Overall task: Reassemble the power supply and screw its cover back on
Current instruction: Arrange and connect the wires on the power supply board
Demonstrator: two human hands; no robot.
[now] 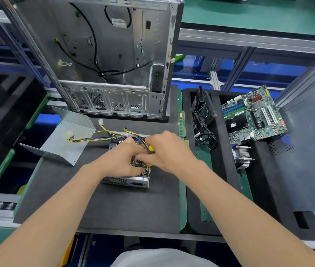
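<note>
Working inside the open power supply (pixel 133 182) at the centre of the mat (pixel 114 205), the right hand (pixel 167 149) was curled round a yellow-handled screwdriver (pixel 151 148) aimed down among the parts. The left hand (pixel 121 158) rested on the internals, fingers bent; whether it pinched anything could not be told. The cover (pixel 64 137) lay off at ten o'clock, so reassembly seemed unfinished, with closing and screwing left.

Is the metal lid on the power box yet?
No, the lid lies on the mat left of the open power box.
</note>
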